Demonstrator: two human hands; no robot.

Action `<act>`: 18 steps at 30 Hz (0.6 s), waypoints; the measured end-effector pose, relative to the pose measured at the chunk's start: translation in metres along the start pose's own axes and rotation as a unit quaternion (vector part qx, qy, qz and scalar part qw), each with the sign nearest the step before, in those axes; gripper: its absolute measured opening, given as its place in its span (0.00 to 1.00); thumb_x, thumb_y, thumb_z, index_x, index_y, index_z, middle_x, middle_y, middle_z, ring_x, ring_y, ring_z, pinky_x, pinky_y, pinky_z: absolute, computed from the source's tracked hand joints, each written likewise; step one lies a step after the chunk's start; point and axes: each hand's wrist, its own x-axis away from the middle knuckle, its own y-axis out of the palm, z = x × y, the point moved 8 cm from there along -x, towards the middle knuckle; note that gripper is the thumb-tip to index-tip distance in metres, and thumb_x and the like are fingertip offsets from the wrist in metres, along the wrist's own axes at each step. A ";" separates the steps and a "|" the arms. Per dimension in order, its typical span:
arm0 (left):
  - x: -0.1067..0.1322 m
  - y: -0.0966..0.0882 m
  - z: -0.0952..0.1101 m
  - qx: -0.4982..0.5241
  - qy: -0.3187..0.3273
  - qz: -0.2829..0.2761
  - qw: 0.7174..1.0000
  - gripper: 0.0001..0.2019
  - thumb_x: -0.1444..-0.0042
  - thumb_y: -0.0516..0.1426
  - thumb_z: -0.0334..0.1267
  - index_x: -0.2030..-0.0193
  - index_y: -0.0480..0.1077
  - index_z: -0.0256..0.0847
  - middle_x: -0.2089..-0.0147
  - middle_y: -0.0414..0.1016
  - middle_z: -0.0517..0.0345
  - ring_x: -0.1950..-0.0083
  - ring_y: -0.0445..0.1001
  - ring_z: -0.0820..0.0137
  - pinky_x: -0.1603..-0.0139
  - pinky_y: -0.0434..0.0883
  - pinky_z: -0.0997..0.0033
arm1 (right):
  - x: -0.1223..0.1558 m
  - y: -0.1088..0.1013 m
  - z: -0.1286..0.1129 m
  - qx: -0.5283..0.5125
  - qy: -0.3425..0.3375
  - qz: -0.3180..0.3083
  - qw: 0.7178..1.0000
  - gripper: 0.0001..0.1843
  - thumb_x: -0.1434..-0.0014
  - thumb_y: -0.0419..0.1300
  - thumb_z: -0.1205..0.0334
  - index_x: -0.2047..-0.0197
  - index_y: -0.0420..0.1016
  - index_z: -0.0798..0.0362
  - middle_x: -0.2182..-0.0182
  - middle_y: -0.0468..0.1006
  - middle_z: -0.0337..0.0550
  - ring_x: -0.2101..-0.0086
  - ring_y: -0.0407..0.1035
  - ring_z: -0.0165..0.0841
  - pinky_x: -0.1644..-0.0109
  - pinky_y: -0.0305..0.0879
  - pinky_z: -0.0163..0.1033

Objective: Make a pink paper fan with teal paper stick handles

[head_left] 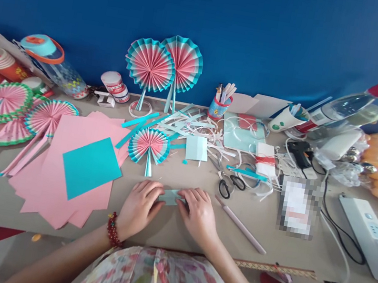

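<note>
Near the front middle of the desk, a small pale-blue piece of paper (170, 197) lies between my two hands. My left hand (141, 205) pinches its left end, with the thumb low and the fingers along the top. At the other end my right hand (198, 211) grips it the same way, fingers curled over the edge. Just beyond them stands a small pleated paper fan (149, 148) in pink, white and teal. A pale-blue folded square (196, 148) lies beyond my right hand. Black-handled scissors (231, 186) and a pinkish pen-like stick (245, 229) are to the right.
Pink sheets (91, 202) with a teal square (91, 168) on top cover the left. Paper strips (192, 120) lie in a tangle behind. Two large fans (150, 65) lean on the blue wall. On the right are a power strip (366, 229) and cables (335, 229).
</note>
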 end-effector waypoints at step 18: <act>0.000 0.000 -0.001 -0.007 0.007 0.000 1.000 0.05 0.35 0.53 0.34 0.55 0.69 0.42 0.50 0.72 0.52 0.49 0.71 0.61 0.48 0.68 0.59 | 0.002 -0.001 -0.002 0.014 -0.005 0.003 1.000 0.06 0.33 0.57 0.64 0.56 0.74 0.51 0.61 0.79 0.45 0.60 0.68 0.39 0.56 0.58 0.43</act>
